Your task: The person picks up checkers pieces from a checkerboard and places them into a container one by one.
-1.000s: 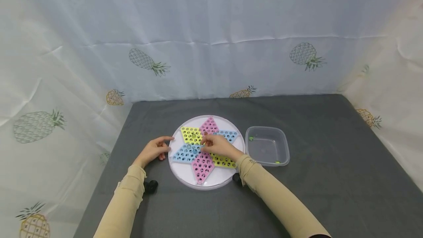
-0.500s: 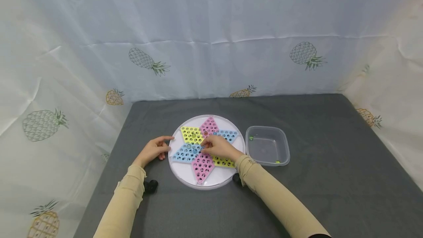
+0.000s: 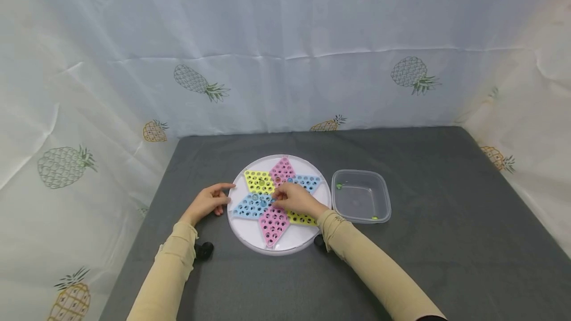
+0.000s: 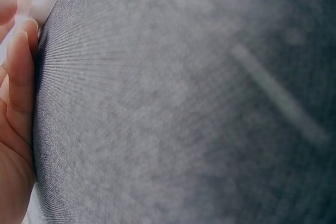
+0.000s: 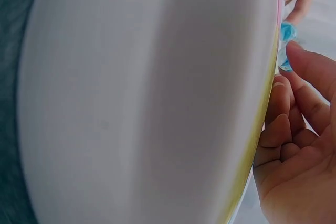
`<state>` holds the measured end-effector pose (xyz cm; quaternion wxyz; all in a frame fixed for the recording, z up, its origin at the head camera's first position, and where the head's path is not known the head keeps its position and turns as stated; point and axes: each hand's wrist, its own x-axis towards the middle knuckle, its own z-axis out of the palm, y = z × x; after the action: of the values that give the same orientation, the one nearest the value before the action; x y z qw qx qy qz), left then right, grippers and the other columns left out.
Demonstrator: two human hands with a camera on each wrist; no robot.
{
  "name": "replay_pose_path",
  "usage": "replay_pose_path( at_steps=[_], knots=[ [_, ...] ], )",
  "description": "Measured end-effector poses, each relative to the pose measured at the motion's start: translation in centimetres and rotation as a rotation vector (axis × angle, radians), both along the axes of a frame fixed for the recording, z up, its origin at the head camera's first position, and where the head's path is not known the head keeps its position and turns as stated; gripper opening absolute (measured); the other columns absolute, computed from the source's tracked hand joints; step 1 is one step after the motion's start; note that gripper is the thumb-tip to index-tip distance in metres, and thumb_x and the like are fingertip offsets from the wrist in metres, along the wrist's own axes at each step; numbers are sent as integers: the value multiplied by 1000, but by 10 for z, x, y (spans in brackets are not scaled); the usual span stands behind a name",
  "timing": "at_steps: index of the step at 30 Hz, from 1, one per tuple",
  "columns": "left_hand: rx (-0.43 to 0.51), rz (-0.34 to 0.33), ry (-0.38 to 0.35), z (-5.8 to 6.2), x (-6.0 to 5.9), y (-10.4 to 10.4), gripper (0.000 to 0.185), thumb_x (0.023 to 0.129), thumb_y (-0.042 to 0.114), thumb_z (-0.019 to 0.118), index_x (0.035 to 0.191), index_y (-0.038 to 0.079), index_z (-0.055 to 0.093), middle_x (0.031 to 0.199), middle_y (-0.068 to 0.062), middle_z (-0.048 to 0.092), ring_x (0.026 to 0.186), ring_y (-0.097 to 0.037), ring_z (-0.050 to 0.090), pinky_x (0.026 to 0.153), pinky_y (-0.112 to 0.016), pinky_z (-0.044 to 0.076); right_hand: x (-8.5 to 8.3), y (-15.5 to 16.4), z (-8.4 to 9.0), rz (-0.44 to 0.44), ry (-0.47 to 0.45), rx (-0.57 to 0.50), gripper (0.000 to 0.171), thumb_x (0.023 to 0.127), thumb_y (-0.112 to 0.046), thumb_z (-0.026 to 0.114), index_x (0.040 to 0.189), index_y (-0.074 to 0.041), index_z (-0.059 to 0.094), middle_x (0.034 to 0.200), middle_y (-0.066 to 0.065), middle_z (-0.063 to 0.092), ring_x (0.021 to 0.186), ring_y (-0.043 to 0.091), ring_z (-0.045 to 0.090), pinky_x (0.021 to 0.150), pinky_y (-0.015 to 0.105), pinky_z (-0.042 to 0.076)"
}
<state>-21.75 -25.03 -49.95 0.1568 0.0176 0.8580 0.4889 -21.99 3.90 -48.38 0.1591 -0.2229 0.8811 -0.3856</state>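
A round white Chinese checkers board [image 3: 296, 239] carries a star of pink, yellow and blue holes. Against its left rim rest the fingertips of my left hand [image 3: 208, 202], loosely bent and holding nothing. My right hand [image 3: 298, 198] is over the star's middle. Between its thumb and index finger it pinches a blue marble [image 5: 284, 60] low over the holes. Just beyond sits another blue marble [image 5: 287, 31]. Also on the star are a greenish marble [image 3: 261, 182] in the yellow part and a reddish marble [image 3: 278, 180] in the pink part. The right hand hides part of the star.
To the right of the board stands a clear plastic box [image 3: 389, 202] with a green marble [image 3: 339, 187] and a yellow-green marble [image 3: 374, 218] inside. Dark grey cloth [image 3: 446, 241] covers the table. A pineapple-print curtain [image 3: 294, 88] hangs behind and at both sides.
Over the last second my right fingertips have lowered slightly toward the holes, then stayed nearly still. My left hand keeps its place at the board's rim.
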Motion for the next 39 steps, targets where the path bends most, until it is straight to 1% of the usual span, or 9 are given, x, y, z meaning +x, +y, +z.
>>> replay_pose_path(
  at_steps=[4, 12, 21, 24, 26, 30, 32, 35, 39],
  knots=[
    [-7, 8, 3, -4, -2, -1, 44, 84, 17, 65, 127, 12, 56, 68, -1, 55, 53, -12, 52, 53, -27, 48, 0, 0, 0, -4, -18, 9, 16, 82, -26, 70, 94, -15, 68, 81, -4, 62, 72, 8, 54, 68, 22, 47],
    [2, 13, 0, -4, -3, 0, 44, 84, 18, 66, 126, 12, 57, 68, -2, 55, 54, -12, 51, 52, -27, 48, 2, 4, 5, -22, -66, -26, 19, 84, -27, 68, 100, -15, 68, 87, -3, 62, 78, 10, 55, 73, 24, 47],
    [-23, 21, -2, -6, -2, -1, 44, 83, 18, 66, 126, 13, 57, 67, 0, 55, 53, -12, 52, 53, -27, 49, 6, 9, 12, -20, -23, -39, 22, 84, -27, 68, 99, -12, 67, 86, -2, 63, 78, 9, 54, 73, 23, 47],
    [-14, 25, -1, -6, -1, -1, 44, 83, 17, 66, 126, 13, 57, 67, 0, 55, 53, -11, 52, 52, -27, 48, 7, 12, 15, -30, -14, -52, 23, 83, -28, 68, 100, -13, 67, 86, -3, 62, 79, 9, 54, 73, 23, 46],
    [-5, 15, -1, 1, 2, 2, 44, 84, 15, 65, 127, 10, 56, 67, -2, 55, 53, -12, 52, 52, -27, 48, 8, 15, 17, -35, -6, -62, 22, 83, -27, 69, 100, -14, 68, 86, -3, 62, 78, 10, 53, 72, 24, 46],
    [8, 9, -12, 21, 11, 10, 43, 85, 11, 63, 127, 7, 55, 68, -4, 55, 54, -12, 51, 53, -26, 48, 9, 21, 21, -43, 0, -97, 20, 82, -28, 69, 99, -18, 68, 84, -3, 60, 75, 11, 52, 69, 25, 45],
    [5, 6, -7, 25, 13, 12, 43, 85, 10, 62, 127, 6, 55, 69, -4, 55, 54, -12, 51, 53, -26, 48, 10, 26, 23, -48, 9, -114, 19, 82, -30, 69, 99, -20, 68, 83, -3, 60, 74, 11, 52, 67, 25, 45],
    [3, -3, 3, 21, 11, 10, 43, 85, 10, 62, 127, 4, 55, 69, -3, 55, 54, -11, 51, 53, -26, 47, 12, 34, 25, -57, 32, -145, 21, 83, -31, 68, 99, -18, 68, 83, -3, 61, 73, 12, 52, 67, 25, 45],
    [9, -2, 2, 6, 3, 3, 44, 85, 13, 64, 128, 6, 55, 68, -2, 55, 54, -11, 51, 51, -27, 47, 13, 46, 27, -76, 52, -166, 25, 84, -30, 68, 102, -12, 67, 84, -1, 62, 74, 14, 52, 67, 25, 44]
  ],
)
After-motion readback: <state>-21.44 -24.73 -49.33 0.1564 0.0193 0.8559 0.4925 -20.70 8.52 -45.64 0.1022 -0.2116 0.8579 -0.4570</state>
